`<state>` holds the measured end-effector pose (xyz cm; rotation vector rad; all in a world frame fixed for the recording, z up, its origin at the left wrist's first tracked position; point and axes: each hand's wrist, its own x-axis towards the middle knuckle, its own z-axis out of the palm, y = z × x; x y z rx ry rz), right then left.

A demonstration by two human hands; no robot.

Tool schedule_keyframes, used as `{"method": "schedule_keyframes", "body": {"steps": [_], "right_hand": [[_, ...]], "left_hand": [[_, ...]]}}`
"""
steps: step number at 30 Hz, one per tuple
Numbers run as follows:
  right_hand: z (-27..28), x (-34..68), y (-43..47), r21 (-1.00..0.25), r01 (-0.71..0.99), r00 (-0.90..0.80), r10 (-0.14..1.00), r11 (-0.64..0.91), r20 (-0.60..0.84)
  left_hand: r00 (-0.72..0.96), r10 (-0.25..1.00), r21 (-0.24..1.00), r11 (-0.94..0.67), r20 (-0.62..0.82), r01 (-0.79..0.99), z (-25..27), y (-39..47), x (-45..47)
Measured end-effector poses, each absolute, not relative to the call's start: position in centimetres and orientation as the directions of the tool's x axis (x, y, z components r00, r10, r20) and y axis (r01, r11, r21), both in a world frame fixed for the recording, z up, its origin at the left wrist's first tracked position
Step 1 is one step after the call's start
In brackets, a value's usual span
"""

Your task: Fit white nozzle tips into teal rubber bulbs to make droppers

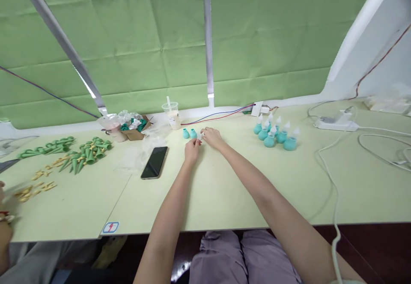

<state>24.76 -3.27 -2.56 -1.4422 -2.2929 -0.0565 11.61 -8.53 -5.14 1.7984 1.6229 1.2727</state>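
Both of my hands meet over the table, close to two small turquoise round pots (185,133) with narrow necks. My right hand (212,138) has its fingers bent together at a small translucent white piece (199,136), its shape mostly hidden. Just in front of it, my left hand (192,150) is closed in a pinch; what lies between its fingertips is too small to make out. To the right stand several turquoise pots with pointed white tops (290,143), all upright.
A phone (154,162) lies left of my forearms. Behind it are a clear plastic bag (141,149), a drink cup with straw (173,116) and a cardboard box (135,134). Green cone-shaped pieces (90,155) lie farther left, near another person's arm (4,237). A power strip (337,123) and cables occupy the right.
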Motion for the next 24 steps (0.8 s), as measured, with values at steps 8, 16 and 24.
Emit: {"method": "schedule_keyframes", "body": {"steps": [8,16,24], "right_hand": [[-3.5,25.8,-2.7,-0.298,0.860,-0.295,0.880,0.415,0.373],[-4.5,27.8,-3.8,-0.902,0.304,-0.134,0.951,0.307,0.279],[-6.5,27.9,-6.6,-0.977,-0.056,-0.316,0.924,0.206,0.213]], "left_hand": [[-0.060,0.933,0.778,-0.258,0.354,0.572,-5.1,-8.7,11.8],[-0.013,0.944,0.763,-0.258,0.329,0.593,-5.4,-8.5,12.1],[-0.069,0.957,0.891,-0.234,0.281,0.389,-4.8,-8.4,12.6]]}}
